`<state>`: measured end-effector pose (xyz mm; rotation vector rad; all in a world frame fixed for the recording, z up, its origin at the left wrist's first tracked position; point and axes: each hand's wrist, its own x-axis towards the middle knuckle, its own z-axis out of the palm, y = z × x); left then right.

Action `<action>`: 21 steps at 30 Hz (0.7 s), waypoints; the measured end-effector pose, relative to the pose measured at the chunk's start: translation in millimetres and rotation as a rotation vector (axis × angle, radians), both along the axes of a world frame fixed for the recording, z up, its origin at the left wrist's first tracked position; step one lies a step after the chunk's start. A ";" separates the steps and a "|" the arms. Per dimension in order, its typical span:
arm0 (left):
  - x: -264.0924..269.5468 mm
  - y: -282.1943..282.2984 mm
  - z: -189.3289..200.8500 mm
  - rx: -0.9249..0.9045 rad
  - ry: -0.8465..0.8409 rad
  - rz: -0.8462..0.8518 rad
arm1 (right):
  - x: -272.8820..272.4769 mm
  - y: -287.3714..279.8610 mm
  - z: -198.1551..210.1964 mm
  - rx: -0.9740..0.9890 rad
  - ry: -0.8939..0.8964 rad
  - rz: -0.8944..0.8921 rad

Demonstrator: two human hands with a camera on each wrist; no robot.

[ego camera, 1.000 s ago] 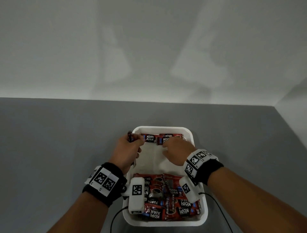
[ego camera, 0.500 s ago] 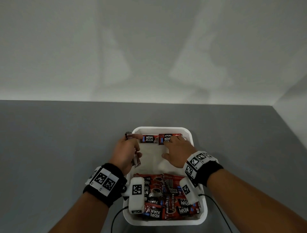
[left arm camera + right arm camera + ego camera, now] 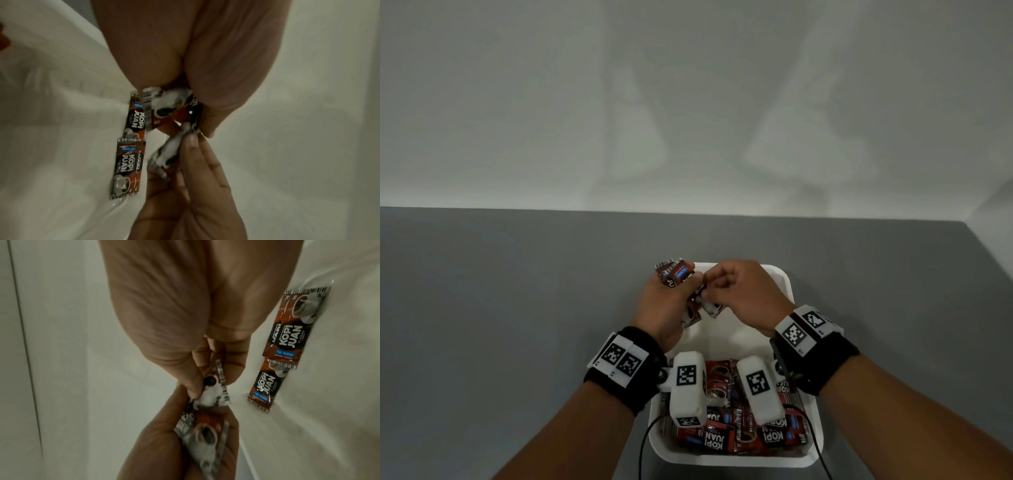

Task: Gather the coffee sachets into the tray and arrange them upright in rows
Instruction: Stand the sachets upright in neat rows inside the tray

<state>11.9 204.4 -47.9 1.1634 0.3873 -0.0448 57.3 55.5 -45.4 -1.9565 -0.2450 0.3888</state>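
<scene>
Head view: your left hand [image 3: 664, 305] grips a small bunch of sachets [image 3: 674, 274]; right hand [image 3: 739, 291] pinches one from it.
Two glossy foil sachets [image 3: 285, 331] stand against the white tray's [image 3: 787, 284] far wall, just beyond your right fingers, long axes upright; loose pile [image 3: 726, 435] lies nearest you.

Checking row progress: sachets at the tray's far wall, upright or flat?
Upright: the placed sachets stand on edge against the tray wall, labels facing inward.
</scene>
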 end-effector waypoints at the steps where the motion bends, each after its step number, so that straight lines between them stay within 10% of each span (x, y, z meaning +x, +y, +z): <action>1: -0.2 2.6 -0.3 0.023 0.009 0.016 | 1.8 -1.6 0.7 -0.012 -0.013 -0.016; 21: 0.5 27.0 -11.0 0.155 0.220 0.214 | 29.3 20.7 -29.5 -0.724 -0.289 0.227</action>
